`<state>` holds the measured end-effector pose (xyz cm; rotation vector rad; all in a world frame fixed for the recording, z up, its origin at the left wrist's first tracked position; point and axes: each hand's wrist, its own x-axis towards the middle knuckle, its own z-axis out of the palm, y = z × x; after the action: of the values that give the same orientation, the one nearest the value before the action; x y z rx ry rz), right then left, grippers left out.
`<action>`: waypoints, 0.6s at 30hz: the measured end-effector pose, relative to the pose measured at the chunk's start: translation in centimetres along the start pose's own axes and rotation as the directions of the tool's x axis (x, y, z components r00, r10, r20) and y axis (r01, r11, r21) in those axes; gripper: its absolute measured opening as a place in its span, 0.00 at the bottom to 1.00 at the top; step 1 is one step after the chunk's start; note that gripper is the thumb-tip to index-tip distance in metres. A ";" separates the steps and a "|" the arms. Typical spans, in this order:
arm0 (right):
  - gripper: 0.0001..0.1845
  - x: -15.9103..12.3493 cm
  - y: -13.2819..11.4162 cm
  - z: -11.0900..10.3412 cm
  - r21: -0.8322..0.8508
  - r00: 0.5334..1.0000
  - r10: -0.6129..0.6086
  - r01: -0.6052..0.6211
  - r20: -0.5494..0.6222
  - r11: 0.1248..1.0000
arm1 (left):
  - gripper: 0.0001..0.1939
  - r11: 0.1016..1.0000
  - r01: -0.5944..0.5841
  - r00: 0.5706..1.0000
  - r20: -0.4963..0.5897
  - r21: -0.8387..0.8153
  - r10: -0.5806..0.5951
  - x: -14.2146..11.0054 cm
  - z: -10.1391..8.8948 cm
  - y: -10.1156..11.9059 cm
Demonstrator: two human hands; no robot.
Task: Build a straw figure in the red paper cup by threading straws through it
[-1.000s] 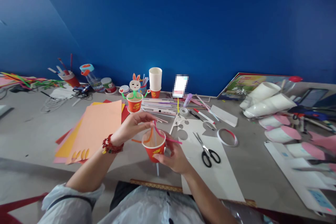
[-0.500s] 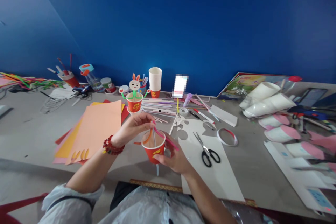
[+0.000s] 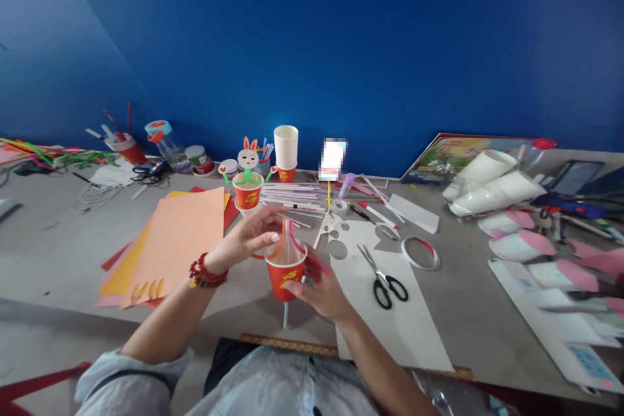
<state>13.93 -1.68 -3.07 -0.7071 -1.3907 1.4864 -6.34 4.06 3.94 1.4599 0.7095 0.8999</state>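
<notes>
A small red paper cup (image 3: 285, 277) with yellow print is held just above the grey table. My right hand (image 3: 322, 290) is closed round the cup's right side from below. A pale straw (image 3: 286, 314) passes down through the cup and sticks out beneath it. My left hand (image 3: 249, 237), with a red bead bracelet at the wrist, pinches the top of the straw, where an orange pipe cleaner (image 3: 279, 246) and a pink pipe cleaner (image 3: 309, 253) are wrapped and bend outward over the rim.
Orange and yellow paper sheets (image 3: 178, 238) lie to the left. White paper with black scissors (image 3: 384, 281) and a tape ring (image 3: 420, 252) lies to the right. A finished bunny cup (image 3: 247, 187), stacked cups (image 3: 285, 151), straws and jars stand behind. White cups (image 3: 492, 183) lie at far right.
The pipe cleaners have been drawn closer to the straw, their ends bending more upright. My left hand shifted slightly and the cup dropped a little; the camera view moved a touch.
</notes>
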 end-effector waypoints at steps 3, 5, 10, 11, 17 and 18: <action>0.35 0.0 0.3 -0.1 0.015 0.999 0.026 -0.025 -0.032 1.000 | 0.27 0.997 0.015 0.996 0.092 0.076 -0.022 -1.0 -0.6 -0.2; 0.35 0.0 0.3 -0.2 0.015 0.998 0.038 -0.037 -0.046 0.999 | 0.25 0.984 0.050 0.996 0.067 0.169 -0.062 -1.6 -0.9 -0.3; 0.35 0.1 0.2 -0.2 -0.005 0.996 0.034 -0.035 -0.078 0.999 | 0.22 0.963 0.115 0.991 0.038 0.243 -0.128 -2.6 -1.5 -0.4; 0.35 0.1 0.2 -0.2 -0.008 0.996 0.034 -0.035 -0.082 0.999 | 0.21 0.968 0.122 0.990 0.048 0.221 -0.135 -2.7 -1.5 -0.4; 0.33 -0.1 -0.2 -0.3 -0.017 0.995 0.043 -0.044 -0.089 0.999 | 0.18 0.956 0.052 0.998 -0.041 0.288 -0.042 -3.5 -1.5 -1.4; 0.33 -0.1 -0.3 -0.3 -0.013 0.995 0.051 -0.052 -0.087 0.999 | 0.18 0.937 0.036 0.998 -0.061 0.347 -0.016 -3.7 -1.4 -1.5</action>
<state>14.26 -1.65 -2.89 -0.8131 -1.3287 1.4687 -9.30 1.84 1.96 1.7370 0.9661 0.8253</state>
